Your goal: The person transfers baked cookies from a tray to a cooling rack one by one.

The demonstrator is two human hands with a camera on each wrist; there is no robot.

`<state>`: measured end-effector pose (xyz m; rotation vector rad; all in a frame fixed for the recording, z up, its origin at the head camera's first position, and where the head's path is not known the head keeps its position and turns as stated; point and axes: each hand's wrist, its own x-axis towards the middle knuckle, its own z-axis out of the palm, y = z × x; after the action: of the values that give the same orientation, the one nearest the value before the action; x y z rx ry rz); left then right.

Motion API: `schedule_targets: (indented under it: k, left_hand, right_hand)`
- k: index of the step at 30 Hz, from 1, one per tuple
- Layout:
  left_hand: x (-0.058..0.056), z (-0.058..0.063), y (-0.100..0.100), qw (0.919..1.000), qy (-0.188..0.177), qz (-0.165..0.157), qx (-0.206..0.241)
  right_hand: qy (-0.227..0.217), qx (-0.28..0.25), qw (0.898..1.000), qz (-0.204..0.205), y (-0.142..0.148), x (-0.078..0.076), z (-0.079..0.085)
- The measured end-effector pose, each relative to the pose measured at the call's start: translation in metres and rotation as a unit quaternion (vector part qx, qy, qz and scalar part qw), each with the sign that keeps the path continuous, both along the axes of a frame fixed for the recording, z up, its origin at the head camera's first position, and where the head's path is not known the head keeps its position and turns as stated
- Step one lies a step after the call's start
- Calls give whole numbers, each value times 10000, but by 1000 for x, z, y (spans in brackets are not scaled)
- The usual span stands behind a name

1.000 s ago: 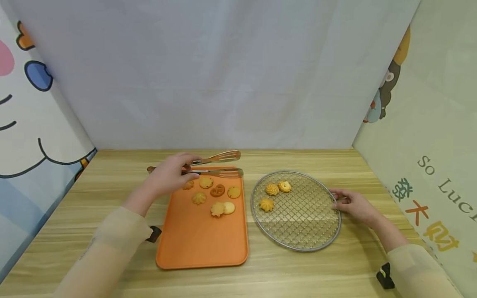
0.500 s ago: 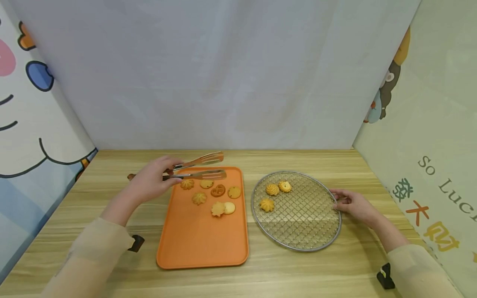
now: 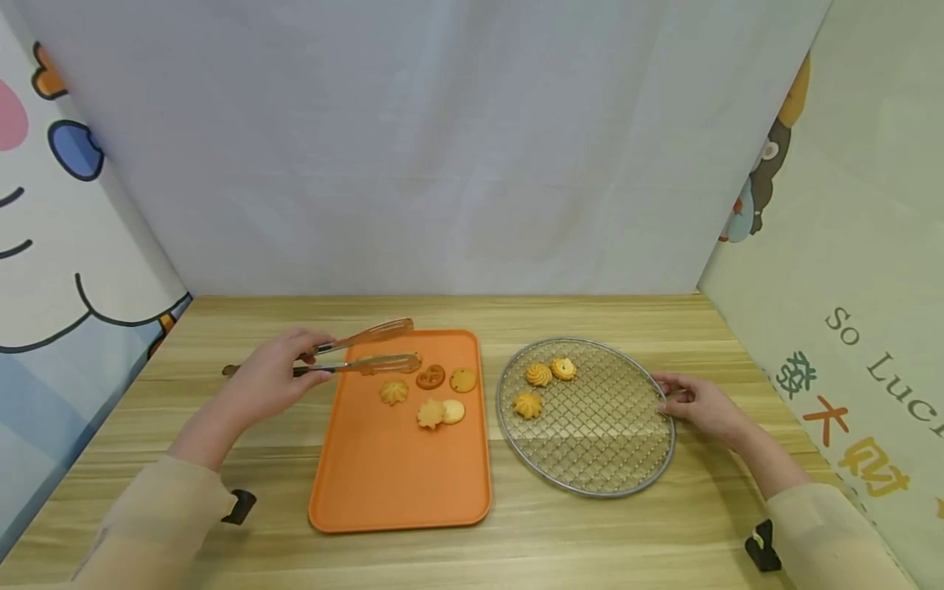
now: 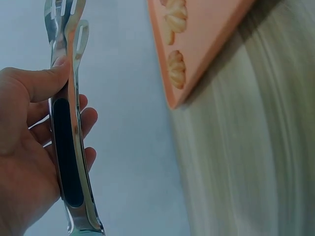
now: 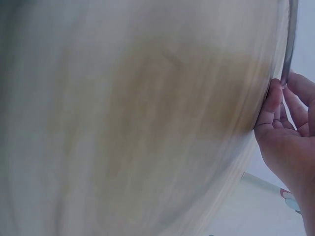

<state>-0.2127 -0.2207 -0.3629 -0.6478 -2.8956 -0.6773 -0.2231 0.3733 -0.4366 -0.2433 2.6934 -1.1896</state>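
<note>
- Two hands at work above the desk (image 3: 575, 545): left hand (image 3: 276, 373) with thumb and fingers curled round tongs (image 4: 68, 152), right hand (image 3: 701, 408) pinching the rim of a round wire rack (image 3: 605, 434).
- One pair of tongs, arms apart, reaching from the left hand over the far end of the tray; probably light, stiff and springy, smooth in metal, so best held by the dark grip strips.
- One orange tray (image 3: 398, 483), flat between the hands and nearer the left; likely thin and rigid, best lifted by both raised edges.
- One wire rack, just inward of the right hand; apparently light, stiff, apt to slide if nudged, steadied best by the outer ring.
- Five cookies plain to count on the tray, between the hands: one ridged cookie (image 3: 393, 393), one flat scalloped cookie (image 3: 429, 415), two round cookies (image 3: 463, 380), one pretzel-shaped cookie (image 3: 431, 377); more beneath the tongs, number impossible to tell.
- Three piped cookies (image 3: 527, 405) on the rack, on the side away from the right hand.
- All cookies probably dry, light and crumbly: best taken at opposite edges, gently.
- One pale curtain (image 3: 457, 164) beyond both hands.
</note>
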Motion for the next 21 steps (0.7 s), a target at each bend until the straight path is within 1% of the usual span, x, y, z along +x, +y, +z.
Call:
schedule_targets:
  k: [6, 11, 14, 17, 21]
  left_hand:
    - [6, -11, -9, 9999, 47, 30, -118]
    - [9, -24, -14, 9997, 4, -20, -231]
    - [10, -31, -17, 9995, 45, -4, -301]
    - [10, -36, -18, 9992, 148, -34, -378]
    - [9, -40, -17, 9984, 232, -158, -489]
  right_hand:
    - [-11, -37, 10000, 19, 1, -1, -1]
    - [-41, -9, 10000, 3, 1, -1, -1]
    - [-75, 39, 10000, -14, 1, -1, -1]
    - [-117, 32, 9999, -46, 2, -1, -1]
    - [-136, 1, 9999, -79, 3, -2, -2]
